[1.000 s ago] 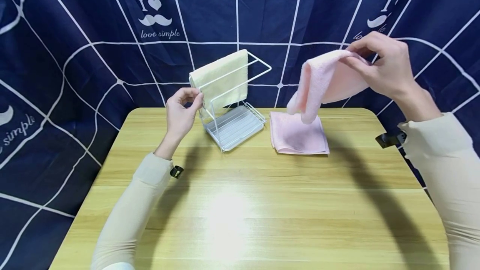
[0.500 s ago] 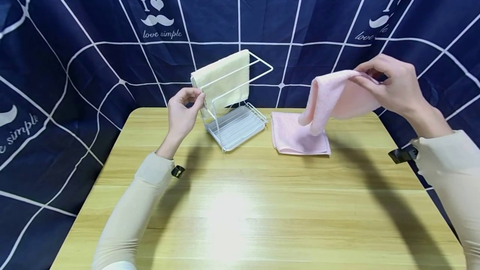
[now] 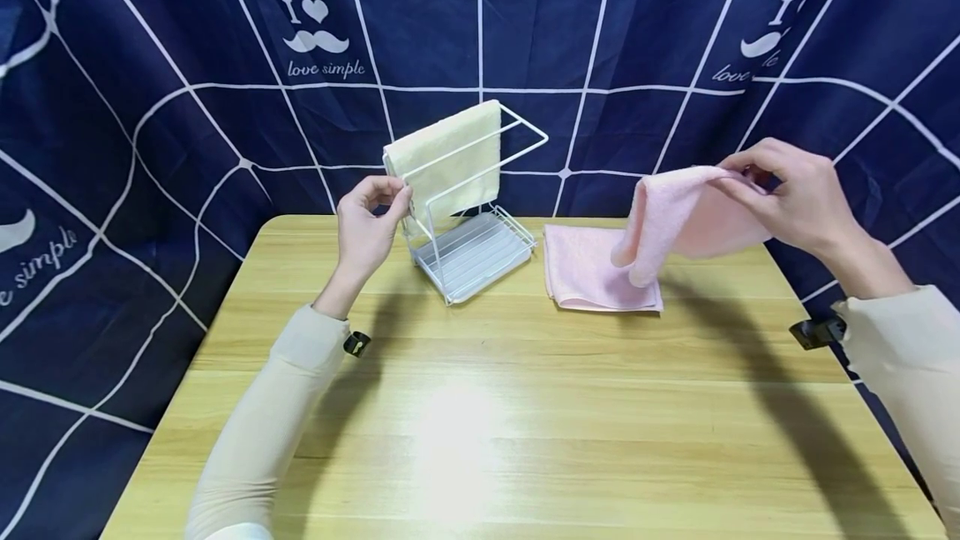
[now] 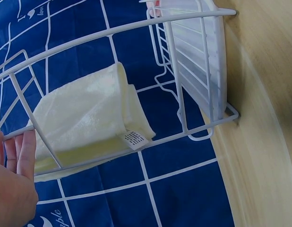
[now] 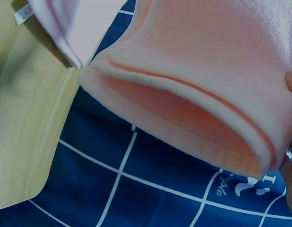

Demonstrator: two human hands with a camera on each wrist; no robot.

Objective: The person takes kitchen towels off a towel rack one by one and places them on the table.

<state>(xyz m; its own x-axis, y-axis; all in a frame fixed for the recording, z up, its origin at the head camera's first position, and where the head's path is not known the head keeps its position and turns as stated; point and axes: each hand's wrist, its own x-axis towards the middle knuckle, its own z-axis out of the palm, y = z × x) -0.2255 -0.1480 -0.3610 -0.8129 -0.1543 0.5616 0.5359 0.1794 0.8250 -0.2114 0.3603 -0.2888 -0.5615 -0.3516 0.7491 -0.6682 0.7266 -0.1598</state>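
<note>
My left hand [image 3: 369, 219] pinches the left upright of a white wire rack [image 3: 435, 248]; the left wrist view shows its fingers [image 4: 26, 153] curled over a bar. Over the rack's upper bars hangs a folded pale yellow towel [image 3: 457, 165], its small tag visible in the left wrist view. At the right, my right hand [image 3: 795, 194] pinches the edge of a folded pink towel [image 3: 675, 215], which droops toward the left. Its lower corner overlaps a second folded pink towel [image 3: 585, 265] lying flat on the table. In the right wrist view the held pink towel [image 5: 202, 56] shows its open folds.
At the rack's base sits a pale drip tray [image 3: 480, 257]. The wooden table [image 3: 480, 390] has rounded back corners. A dark blue curtain [image 3: 540, 23] with white lines stands close behind the table and along its sides.
My right hand has lowered and moved slightly right, bringing the pink towel down over the flat pink one. My left hand keeps its pinch on the rack.
</note>
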